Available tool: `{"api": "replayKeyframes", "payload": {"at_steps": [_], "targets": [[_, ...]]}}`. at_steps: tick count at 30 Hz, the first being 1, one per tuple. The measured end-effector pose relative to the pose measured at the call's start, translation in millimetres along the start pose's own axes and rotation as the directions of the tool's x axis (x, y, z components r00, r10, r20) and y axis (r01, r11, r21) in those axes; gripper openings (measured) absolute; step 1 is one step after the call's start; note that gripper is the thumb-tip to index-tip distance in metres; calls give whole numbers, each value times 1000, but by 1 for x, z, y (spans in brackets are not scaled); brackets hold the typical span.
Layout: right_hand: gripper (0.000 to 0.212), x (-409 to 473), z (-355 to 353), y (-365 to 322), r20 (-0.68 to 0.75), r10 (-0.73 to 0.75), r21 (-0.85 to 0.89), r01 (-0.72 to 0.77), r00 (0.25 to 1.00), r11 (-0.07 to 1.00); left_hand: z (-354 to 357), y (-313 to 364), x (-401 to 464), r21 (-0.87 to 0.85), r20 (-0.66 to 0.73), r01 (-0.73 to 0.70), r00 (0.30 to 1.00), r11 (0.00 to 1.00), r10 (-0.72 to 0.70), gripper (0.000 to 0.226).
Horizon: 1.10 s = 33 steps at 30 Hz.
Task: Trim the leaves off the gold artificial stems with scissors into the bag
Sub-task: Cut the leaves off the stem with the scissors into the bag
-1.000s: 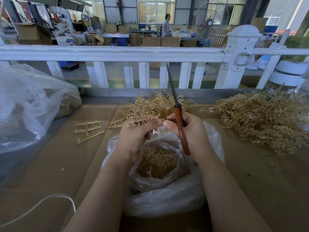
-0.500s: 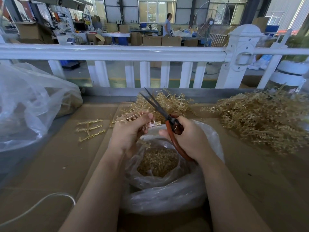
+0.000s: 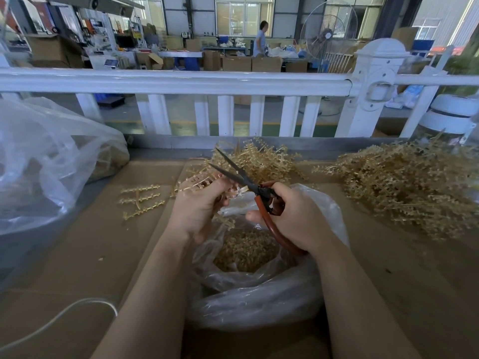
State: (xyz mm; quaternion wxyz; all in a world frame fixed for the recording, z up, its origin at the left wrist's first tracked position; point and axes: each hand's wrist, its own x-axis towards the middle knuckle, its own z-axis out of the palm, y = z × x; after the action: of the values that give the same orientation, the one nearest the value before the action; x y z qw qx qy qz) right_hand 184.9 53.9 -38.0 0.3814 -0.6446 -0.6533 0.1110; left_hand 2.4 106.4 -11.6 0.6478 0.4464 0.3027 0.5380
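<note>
Head view: left hand (image 3: 199, 211) pinching a gold stem (image 3: 193, 181) at its fingertips above the bag (image 3: 259, 301); right hand (image 3: 295, 218) gripping scissors (image 3: 248, 185), blades gaping beside the stem.

Beyond the place of the grip a white railing (image 3: 181, 82) with a thick top bar and short upright slats crosses the whole view. At the far right of it stands a white post (image 3: 373, 81) with a rounded cap. Behind the railing a large workshop hall opens, with a grey floor (image 3: 186, 117) that carries a green strip. Far behind the grip, cardboard boxes (image 3: 248, 64) stand in a row, and a person (image 3: 260, 38) stands at a work table. To the right of them a big round standing fan (image 3: 327, 35) is visible. Tall windows (image 3: 243, 15) in the back wall let in bright daylight.
</note>
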Motion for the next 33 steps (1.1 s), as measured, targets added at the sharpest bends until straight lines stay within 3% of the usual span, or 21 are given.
{"api": "replayKeyframes", "payload": {"at_steps": [5,9,17,22,33], "targets": [[50,-1,0,-2,11,-16,-21,16,1000,1000,1,1,-1,14,11,-27,1000,1000,27,23],[47,-2,0,-4,5,-18,-10,18,1000,1000,0,1,-1,25,30,-39,999,999,38,10],[41,-2,-1,-6,7,-4,0,4,1000,1000,2,3,-3,16,-11,-7,1000,1000,7,8],[52,-3,-2,-8,-7,3,10,-3,1000,1000,1,5,-3,32,-15,4,1000,999,-3,6],[57,-2,-1,-10,-9,19,39,-18,1000,999,2,8,-4,63,49,-47,998,997,44,23]]}}
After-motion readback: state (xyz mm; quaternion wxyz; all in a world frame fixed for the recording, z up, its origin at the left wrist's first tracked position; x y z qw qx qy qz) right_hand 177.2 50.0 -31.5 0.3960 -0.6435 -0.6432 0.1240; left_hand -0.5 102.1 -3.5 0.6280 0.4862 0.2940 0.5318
